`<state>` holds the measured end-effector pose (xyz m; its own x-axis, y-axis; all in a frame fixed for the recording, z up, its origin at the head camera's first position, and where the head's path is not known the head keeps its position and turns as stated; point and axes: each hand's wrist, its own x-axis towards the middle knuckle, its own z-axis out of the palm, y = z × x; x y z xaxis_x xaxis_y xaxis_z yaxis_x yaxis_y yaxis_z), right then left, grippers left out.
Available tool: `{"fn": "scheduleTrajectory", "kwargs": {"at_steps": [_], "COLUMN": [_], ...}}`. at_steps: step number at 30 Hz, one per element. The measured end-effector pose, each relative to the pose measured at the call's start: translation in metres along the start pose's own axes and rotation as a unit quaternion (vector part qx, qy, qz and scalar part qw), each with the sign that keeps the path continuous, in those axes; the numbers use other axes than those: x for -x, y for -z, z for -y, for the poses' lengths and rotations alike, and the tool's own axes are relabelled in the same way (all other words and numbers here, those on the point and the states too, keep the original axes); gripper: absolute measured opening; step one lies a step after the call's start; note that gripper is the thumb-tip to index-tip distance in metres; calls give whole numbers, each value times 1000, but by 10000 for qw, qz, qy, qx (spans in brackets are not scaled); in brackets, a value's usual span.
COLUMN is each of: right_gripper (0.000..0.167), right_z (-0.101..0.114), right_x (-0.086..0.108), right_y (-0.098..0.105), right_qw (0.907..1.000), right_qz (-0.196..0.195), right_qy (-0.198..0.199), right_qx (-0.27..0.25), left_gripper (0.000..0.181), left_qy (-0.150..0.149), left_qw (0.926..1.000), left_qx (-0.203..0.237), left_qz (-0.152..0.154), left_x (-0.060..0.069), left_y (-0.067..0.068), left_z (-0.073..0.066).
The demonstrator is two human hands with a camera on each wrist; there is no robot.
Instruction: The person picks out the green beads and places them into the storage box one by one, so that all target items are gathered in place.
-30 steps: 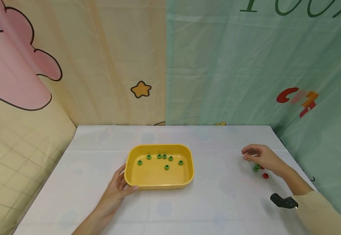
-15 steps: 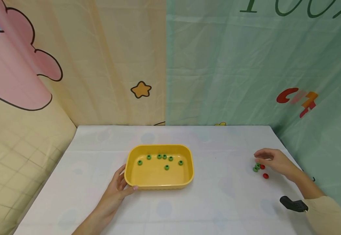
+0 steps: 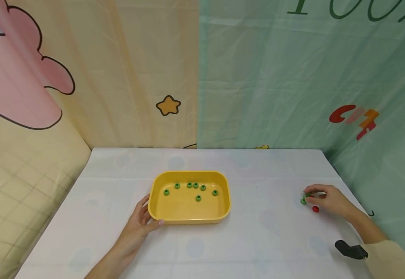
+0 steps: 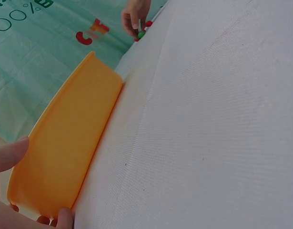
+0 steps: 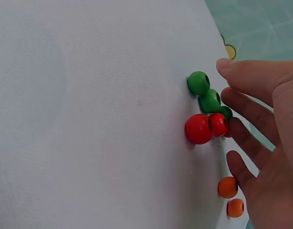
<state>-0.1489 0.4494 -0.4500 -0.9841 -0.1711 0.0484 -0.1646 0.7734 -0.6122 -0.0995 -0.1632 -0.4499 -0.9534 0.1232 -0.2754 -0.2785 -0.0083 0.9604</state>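
The yellow tray (image 3: 188, 211) stands on the white table, with several green beads (image 3: 198, 198) spread inside. My left hand (image 3: 136, 228) holds its near left corner, thumb at the front and fingers along the left side. On the right, my right hand (image 3: 329, 199) reaches down over a small cluster of beads. In the right wrist view, green beads (image 5: 199, 83) and red beads (image 5: 199, 129) lie close together beside its fingertips. Thumb and forefinger are apart, with no bead pinched between them. Part of the cluster is hidden behind the fingers.
Two orange beads (image 5: 227, 187) lie beyond the red ones, near the little finger. The white table (image 3: 258, 240) ends at printed curtains (image 3: 258, 97) behind and at the sides. A black strap end (image 3: 351, 250) sticks out from the right sleeve.
My right hand has moved right and then down onto the bead cluster, its fingers now beside the green beads. The left hand and tray have stayed put.
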Motion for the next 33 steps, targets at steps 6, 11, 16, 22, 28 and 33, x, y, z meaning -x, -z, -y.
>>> {"fn": "scheduleTrajectory", "kwargs": {"at_steps": [6, 11, 16, 22, 28, 33], "right_gripper": [21, 23, 22, 19, 18, 17], "right_z": [4, 4, 4, 6, 6, 9], "right_x": [1, 0, -2, -3, -5, -6], "right_y": [-6, -9, -10, -11, -11, -10], "right_qw": [9996, 9985, 9980, 9974, 9968, 9977], "right_qz": [39, 129, 146, 76, 26, 93], "right_qy": [151, 173, 215, 377, 470, 482], "right_qx": [245, 499, 572, 611, 645, 465], "left_gripper": [101, 101, 101, 100, 99, 100], "left_qy": [6, -12, -6, -11, 16, 56], "left_qw": [10000, 10000, 10000, 10000, 10000, 10000], "left_qx": [-8, 5, -26, -85, -88, -77], "left_qz": [5, 19, 5, 7, 4, -20], "left_x": [0, 0, 0, 0, 0, -1], "left_y": [0, 0, 0, 1, 1, 0], "left_z": [0, 0, -1, -1, -1, -2]}}
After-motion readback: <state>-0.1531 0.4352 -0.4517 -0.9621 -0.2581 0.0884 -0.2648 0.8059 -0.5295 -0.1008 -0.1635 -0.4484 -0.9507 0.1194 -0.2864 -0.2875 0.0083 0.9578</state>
